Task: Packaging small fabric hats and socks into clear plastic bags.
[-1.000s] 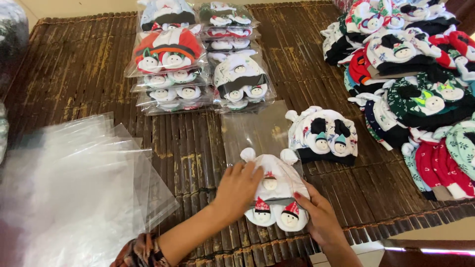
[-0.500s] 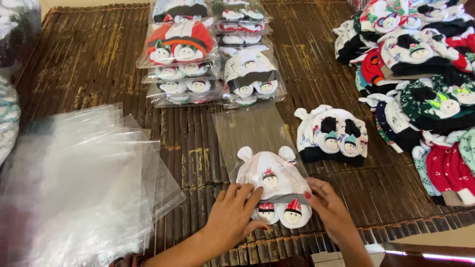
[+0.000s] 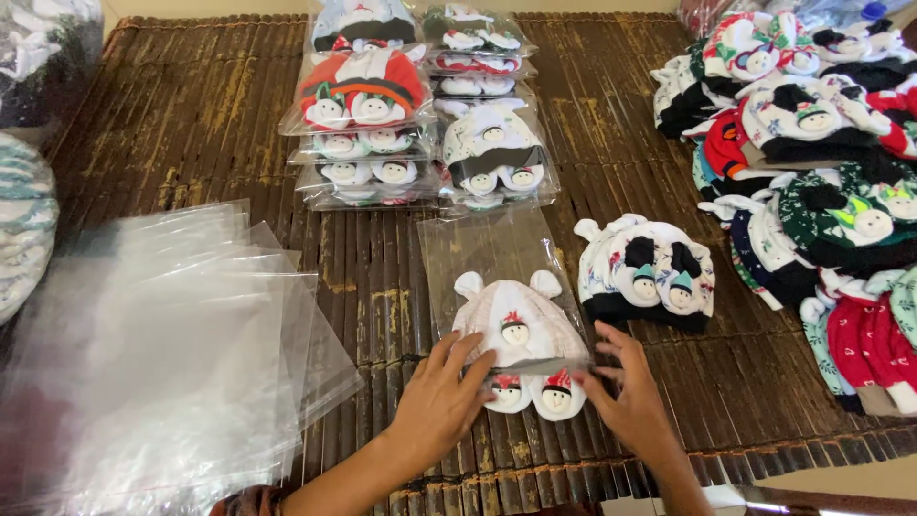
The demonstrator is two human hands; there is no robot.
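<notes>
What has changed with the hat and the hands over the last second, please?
Both hands, left hand and right hand, have pushed the pale hat further up into the clear bag, with only its lower edge left outside. The bagged stacks and the loose bags stayed put.

Both forearms reach in from the bottom edge, angled toward each other. The left hand (image 3: 437,401) lies palm down, fingers spread and extended forward. The right hand (image 3: 630,401) mirrors it, palm down, fingers splayed, fingertips pointing inward and slightly up
</notes>
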